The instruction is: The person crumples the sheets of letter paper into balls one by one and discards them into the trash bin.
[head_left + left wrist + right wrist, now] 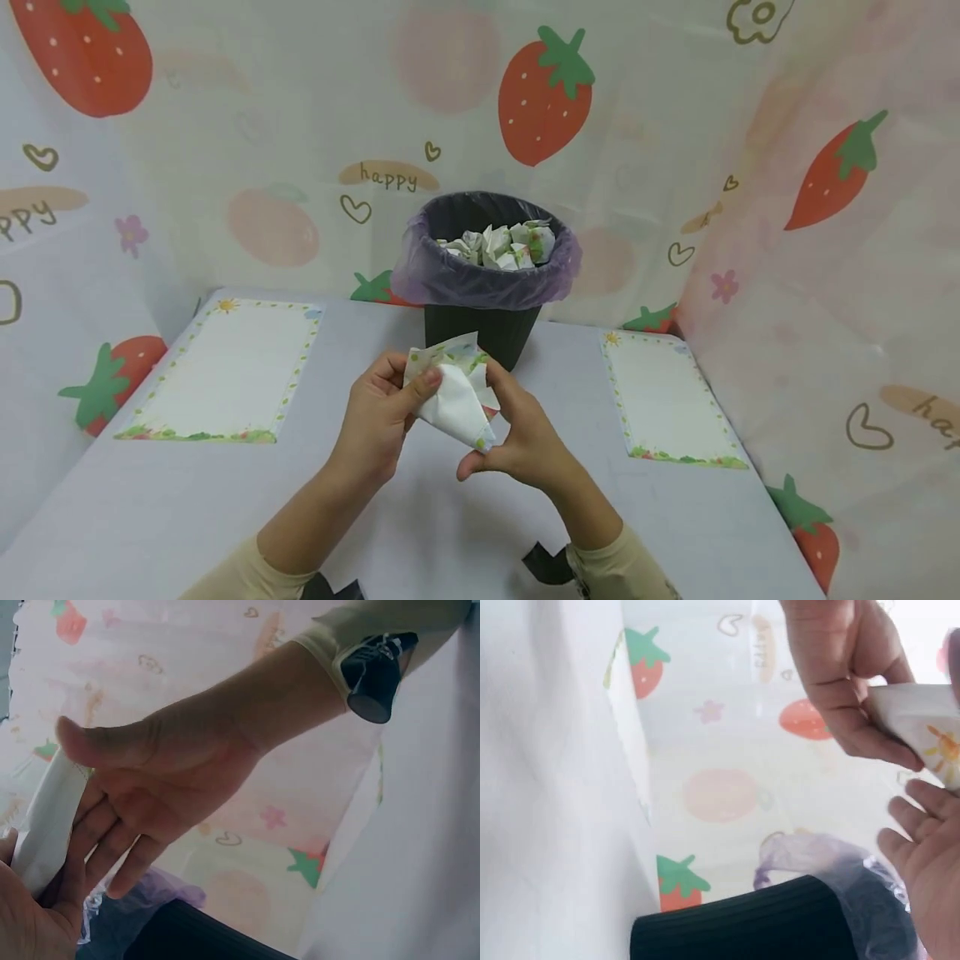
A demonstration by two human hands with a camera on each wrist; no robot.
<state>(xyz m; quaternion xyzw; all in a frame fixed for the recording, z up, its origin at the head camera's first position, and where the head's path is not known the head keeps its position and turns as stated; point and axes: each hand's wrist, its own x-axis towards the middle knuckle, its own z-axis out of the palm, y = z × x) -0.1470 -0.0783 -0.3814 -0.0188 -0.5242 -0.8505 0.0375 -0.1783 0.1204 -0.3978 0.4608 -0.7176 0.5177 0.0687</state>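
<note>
A white sheet of paper with a printed border [457,408], folded or crumpled into a small uneven packet, is held up in front of the bin. My left hand [378,412] pinches its left side, thumb on the near face and fingers behind. At the right side, my right hand [528,433] has its fingertips against the paper's edge, partly hidden behind it, while its thumb stands apart below. In the left wrist view the right hand [172,772] has loosely extended fingers. A printed sun shows on the paper [922,724] in the right wrist view.
Behind the hands stands a dark bin [483,329] lined with a purple bag [412,271], holding several crumpled papers [498,246]. Flat bordered sheets lie on the table, one at left [225,367] and one at right [671,400]. A strawberry-print curtain [300,100] encloses the table.
</note>
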